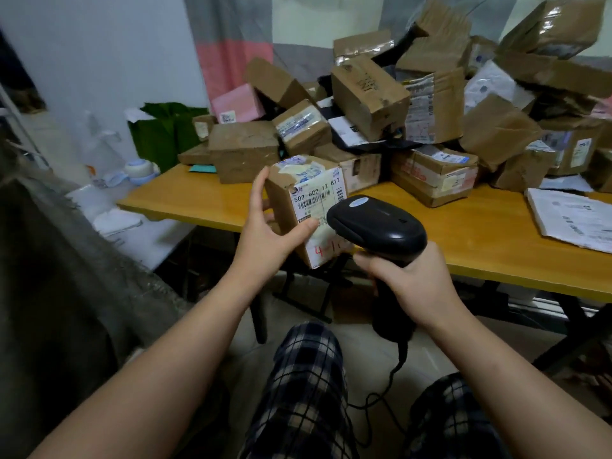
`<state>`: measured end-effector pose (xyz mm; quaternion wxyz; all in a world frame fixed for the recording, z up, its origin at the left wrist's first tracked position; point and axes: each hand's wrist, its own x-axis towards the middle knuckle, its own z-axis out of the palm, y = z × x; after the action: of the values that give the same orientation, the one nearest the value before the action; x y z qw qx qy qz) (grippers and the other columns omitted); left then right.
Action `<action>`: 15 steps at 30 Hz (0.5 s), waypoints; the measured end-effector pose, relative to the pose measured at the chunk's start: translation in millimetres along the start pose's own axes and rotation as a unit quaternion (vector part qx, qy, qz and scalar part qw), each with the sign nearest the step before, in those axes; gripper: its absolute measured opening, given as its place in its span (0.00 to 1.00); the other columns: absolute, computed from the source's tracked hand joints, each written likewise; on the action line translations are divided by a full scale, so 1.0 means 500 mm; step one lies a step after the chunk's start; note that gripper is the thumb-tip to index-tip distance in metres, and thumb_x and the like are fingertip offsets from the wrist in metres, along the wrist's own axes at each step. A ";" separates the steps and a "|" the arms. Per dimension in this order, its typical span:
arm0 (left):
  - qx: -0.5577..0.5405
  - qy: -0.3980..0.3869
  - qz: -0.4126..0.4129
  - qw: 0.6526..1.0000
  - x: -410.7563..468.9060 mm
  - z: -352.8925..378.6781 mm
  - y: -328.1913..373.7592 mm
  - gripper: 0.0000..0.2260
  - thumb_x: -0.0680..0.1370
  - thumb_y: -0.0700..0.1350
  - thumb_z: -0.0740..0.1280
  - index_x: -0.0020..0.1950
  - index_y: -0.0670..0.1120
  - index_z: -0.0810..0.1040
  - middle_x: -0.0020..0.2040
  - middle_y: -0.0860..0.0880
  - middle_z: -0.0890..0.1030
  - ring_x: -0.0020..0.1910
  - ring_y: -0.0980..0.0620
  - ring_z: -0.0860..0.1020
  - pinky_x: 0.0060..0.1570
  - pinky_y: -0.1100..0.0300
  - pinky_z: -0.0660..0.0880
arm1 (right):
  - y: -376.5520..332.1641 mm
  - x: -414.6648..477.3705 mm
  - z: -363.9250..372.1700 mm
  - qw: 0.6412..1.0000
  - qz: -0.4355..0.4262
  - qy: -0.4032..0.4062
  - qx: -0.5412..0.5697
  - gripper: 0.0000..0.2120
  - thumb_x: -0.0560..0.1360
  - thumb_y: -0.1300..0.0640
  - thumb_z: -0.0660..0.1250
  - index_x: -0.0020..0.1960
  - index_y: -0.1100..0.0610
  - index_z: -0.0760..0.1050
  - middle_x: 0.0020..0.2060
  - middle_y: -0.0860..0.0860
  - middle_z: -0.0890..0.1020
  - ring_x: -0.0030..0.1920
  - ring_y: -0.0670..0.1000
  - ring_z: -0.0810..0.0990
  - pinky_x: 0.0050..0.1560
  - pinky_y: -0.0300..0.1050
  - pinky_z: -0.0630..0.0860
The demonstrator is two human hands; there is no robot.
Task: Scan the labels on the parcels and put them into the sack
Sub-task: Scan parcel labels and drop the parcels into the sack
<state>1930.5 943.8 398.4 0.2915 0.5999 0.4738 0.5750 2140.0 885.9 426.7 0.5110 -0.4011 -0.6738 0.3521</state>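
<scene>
My left hand [265,233] grips a small cardboard parcel [306,193] above the table's front edge, thumb across its white barcode label, fingers round the left side. The label faces me, with red writing at its lower corner. My right hand [410,286] holds a black corded barcode scanner [377,226] by the handle, its head right at the parcel's label. A grey woven sack [66,276] hangs at the left, beside my left arm.
A yellow table [480,240] carries a tall pile of cardboard parcels [371,94], a pink parcel [236,102] and a white mailer [573,217] at the right. A green bag [165,130] and white packets lie at the left. The scanner cable runs down between my knees.
</scene>
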 end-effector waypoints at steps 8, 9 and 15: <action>0.026 0.233 -0.112 0.966 -0.219 -0.280 -0.112 0.47 0.62 0.57 0.77 0.72 0.67 0.51 0.64 0.54 0.74 0.59 0.58 0.77 0.61 0.52 0.75 | 0.059 0.023 0.293 0.979 0.037 -0.201 -0.010 0.17 0.66 0.61 0.78 0.41 0.41 0.77 0.33 0.32 0.81 0.36 0.33 0.79 0.35 0.26 0.71; 0.032 0.258 -0.128 0.957 -0.245 -0.314 -0.127 0.47 0.63 0.57 0.78 0.73 0.63 0.52 0.65 0.53 0.74 0.61 0.57 0.76 0.63 0.50 0.74 | 0.066 0.027 0.328 0.973 0.041 -0.225 -0.021 0.16 0.66 0.60 0.78 0.38 0.41 0.77 0.31 0.32 0.81 0.34 0.33 0.79 0.33 0.27 0.71; 0.153 0.331 -0.232 0.902 -0.308 -0.492 -0.219 0.47 0.65 0.53 0.79 0.77 0.52 0.54 0.72 0.49 0.67 0.69 0.53 0.69 0.69 0.48 0.67 | 0.120 0.063 0.508 0.950 0.069 -0.296 -0.073 0.11 0.67 0.55 0.77 0.47 0.46 0.80 0.45 0.46 0.84 0.47 0.46 0.81 0.49 0.45 0.78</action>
<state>1684.0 798.3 278.5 0.1470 0.2854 0.7511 0.5770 1899.0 923.7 328.1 0.2324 -0.3605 -0.7893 0.4393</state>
